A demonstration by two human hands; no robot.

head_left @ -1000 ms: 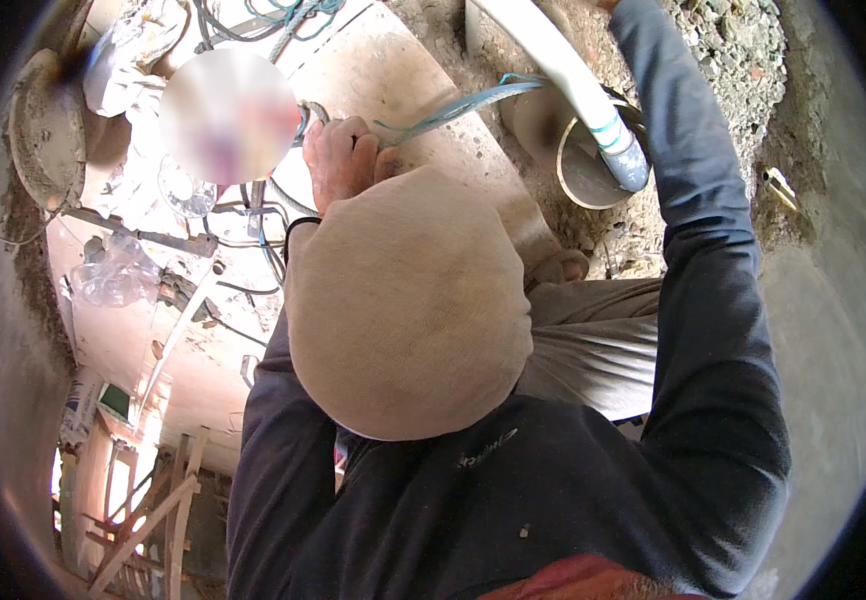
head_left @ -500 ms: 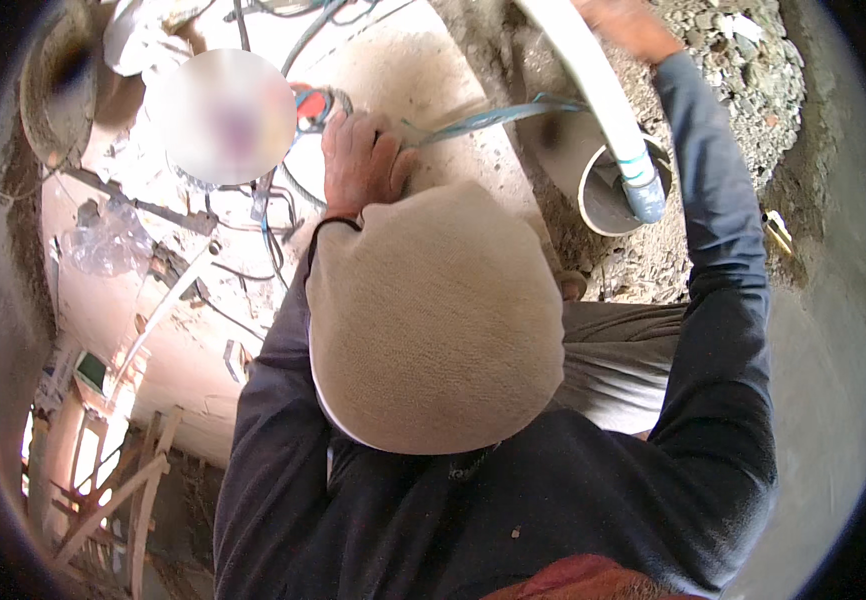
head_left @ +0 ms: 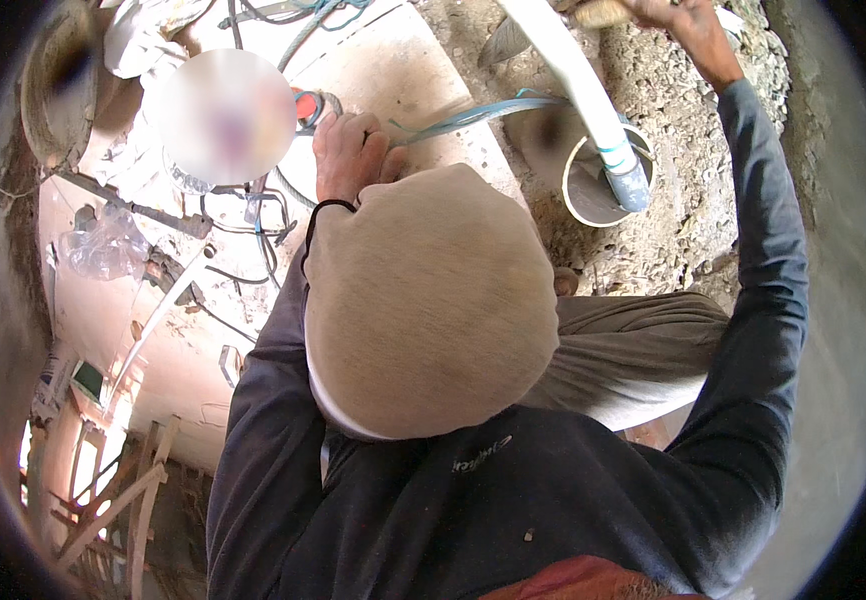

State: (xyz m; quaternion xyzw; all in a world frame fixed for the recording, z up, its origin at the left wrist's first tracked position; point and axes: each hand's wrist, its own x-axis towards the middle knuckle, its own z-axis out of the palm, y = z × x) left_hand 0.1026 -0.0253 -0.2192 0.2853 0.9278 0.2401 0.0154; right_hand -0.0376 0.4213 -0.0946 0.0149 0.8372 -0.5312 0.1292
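My left hand [head_left: 348, 155] rests on the pale slab [head_left: 433, 70], fingers slightly bent and apart; its wrist wears a dark band. Just beyond its fingertips lies a round red-and-blue object [head_left: 307, 108], partly hidden. At the top right my right hand [head_left: 688, 30] is closed round the wooden handle [head_left: 603, 13] of a tool whose grey blade [head_left: 505, 42] shows left of a white pipe [head_left: 568, 70]. That pipe slants down into the round mouth of a wider pipe or container [head_left: 575, 200], with its grey end [head_left: 630, 190] inside. My beige-clad knee [head_left: 433, 310] fills the middle.
A translucent blue strip [head_left: 473, 118] crosses from the slab to the rough dug ground [head_left: 673, 230]. Dark cables [head_left: 263, 250], a crumpled clear plastic bag [head_left: 108, 240] and a thin white pipe [head_left: 158, 320] lie left. A grey wall [head_left: 848, 330] rises at right; wooden framing [head_left: 143, 500] stands lower left.
My right hand has swung right and slightly up, and the wooden-handled tool now shows clearly. The white pipe and wider mouth appear slightly further left. My left hand stays on the slab.
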